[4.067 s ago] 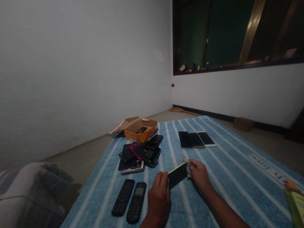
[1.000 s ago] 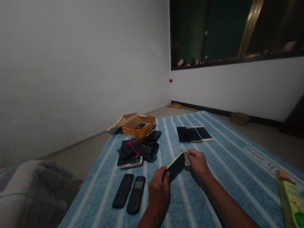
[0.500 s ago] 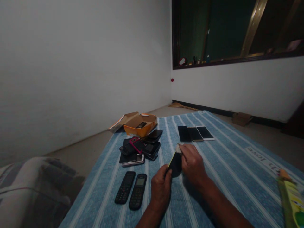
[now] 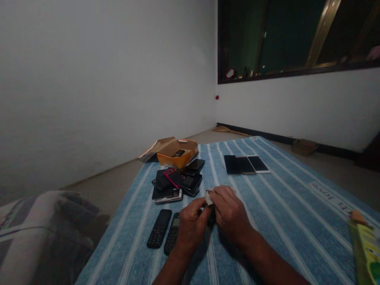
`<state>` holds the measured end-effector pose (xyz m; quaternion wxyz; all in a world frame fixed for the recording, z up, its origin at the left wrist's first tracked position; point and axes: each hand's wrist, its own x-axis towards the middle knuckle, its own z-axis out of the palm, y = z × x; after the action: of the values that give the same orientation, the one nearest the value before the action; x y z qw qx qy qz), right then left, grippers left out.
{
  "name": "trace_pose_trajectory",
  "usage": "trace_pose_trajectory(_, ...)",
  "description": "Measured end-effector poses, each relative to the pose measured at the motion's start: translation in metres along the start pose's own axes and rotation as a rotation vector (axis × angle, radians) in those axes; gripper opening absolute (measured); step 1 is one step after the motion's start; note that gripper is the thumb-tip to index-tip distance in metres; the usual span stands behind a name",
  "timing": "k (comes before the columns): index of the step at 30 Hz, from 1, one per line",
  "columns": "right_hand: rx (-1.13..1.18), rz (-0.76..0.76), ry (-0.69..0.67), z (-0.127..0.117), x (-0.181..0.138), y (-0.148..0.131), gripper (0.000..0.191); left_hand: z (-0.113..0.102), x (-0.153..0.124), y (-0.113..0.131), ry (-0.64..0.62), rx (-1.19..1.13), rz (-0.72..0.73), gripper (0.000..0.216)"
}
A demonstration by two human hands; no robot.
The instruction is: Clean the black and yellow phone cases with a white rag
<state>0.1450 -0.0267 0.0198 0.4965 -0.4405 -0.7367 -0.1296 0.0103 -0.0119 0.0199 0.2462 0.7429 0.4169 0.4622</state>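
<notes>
My left hand (image 4: 190,223) and my right hand (image 4: 230,213) meet over the blue striped cloth (image 4: 282,206). Between them is a dark phone (image 4: 211,217), almost wholly hidden by the fingers. My left hand grips it from the left. The fingers of my right hand are closed on a small pale cloth (image 4: 208,196) pressed against the phone's top. Two black keypad phones (image 4: 166,231) lie just left of my left hand.
A pile of several phones (image 4: 178,184) lies ahead, with an orange cardboard box (image 4: 178,152) behind it. Three smartphones (image 4: 246,164) lie side by side farther right. A yellow-green packet (image 4: 366,245) is at the right edge. Striped bedding (image 4: 35,237) lies at the left.
The phone was held out flat between both hands, then stood on end. Now both hands have closed together around it and shifted left, hiding it almost completely.
</notes>
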Motion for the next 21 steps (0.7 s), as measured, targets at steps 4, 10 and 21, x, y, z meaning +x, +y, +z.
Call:
trace_pose_trajectory(4,-0.1,0.074,-0.012,-0.007,-0.001,0.023,0.027,0.001,-0.001,-0.002,0.018,-0.001,-0.005,0.018)
trace_pose_trajectory(10,-0.093,0.086,0.069,-0.016,0.004,0.028,0.029,0.002,-0.001,-0.003,0.02,0.05,0.004,0.02)
trace_pose_trajectory(21,-0.058,-0.005,0.001,-0.002,0.001,0.018,0.028,-0.001,0.0,-0.002,0.011,0.074,0.027,0.019)
